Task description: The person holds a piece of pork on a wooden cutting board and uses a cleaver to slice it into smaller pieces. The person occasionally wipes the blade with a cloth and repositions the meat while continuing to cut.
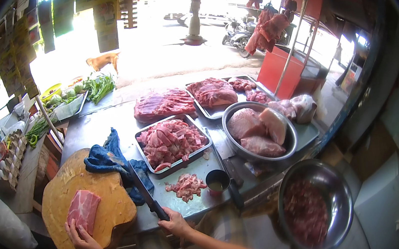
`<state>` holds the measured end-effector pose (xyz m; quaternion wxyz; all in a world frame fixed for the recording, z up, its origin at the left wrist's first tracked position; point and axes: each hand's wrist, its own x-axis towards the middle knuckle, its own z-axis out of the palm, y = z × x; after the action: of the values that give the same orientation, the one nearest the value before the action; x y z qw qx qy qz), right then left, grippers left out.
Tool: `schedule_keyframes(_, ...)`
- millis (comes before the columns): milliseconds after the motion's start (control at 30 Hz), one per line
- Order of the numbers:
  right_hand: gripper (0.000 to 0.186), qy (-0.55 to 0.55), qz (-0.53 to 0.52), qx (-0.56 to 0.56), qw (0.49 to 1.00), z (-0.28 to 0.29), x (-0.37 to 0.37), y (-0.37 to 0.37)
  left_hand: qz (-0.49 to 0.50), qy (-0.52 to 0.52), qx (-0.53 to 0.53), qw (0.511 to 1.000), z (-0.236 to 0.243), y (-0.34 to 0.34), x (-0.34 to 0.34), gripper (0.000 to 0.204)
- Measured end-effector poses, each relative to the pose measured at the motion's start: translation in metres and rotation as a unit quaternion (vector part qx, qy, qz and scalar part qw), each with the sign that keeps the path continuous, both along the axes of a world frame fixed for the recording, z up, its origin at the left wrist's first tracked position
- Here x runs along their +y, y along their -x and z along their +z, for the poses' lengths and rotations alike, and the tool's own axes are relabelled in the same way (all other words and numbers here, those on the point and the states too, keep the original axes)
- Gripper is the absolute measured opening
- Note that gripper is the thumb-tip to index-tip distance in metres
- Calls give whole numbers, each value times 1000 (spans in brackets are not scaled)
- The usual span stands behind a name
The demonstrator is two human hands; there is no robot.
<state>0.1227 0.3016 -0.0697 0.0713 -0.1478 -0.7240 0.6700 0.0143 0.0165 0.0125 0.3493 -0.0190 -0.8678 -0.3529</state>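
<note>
The left hand (87,244) rests slightly parted fingers on the near end of the meat slab (84,210). The right hand (176,222) grips the knife (143,188).

Tan dog (103,61) outside, parked motorcycle (242,33) right of it; leafy greens (99,88), egg trays (14,158), white plastic bag (7,223) at left

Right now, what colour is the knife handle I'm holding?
The knife handle is black; the head view shows it.
</note>
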Motion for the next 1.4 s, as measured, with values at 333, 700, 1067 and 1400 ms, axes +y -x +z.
schedule_keyframes(333,48,-11,2,-15,1000,10,2,-4,-6,-21,-5,1000,12,-6,9,27)
schedule_keyframes(700,38,31,14,29,999,23,-1,-4,13,-64,40,997,21,-12,10,25)
schedule_keyframes(1067,36,22,22,23,999,22,2,-5,26,-42,36,998,13,-11,11,25)
schedule_keyframes(1400,45,40,10,0,999,-2,1,-3,14,-10,1,1000,6,-4,3,29)
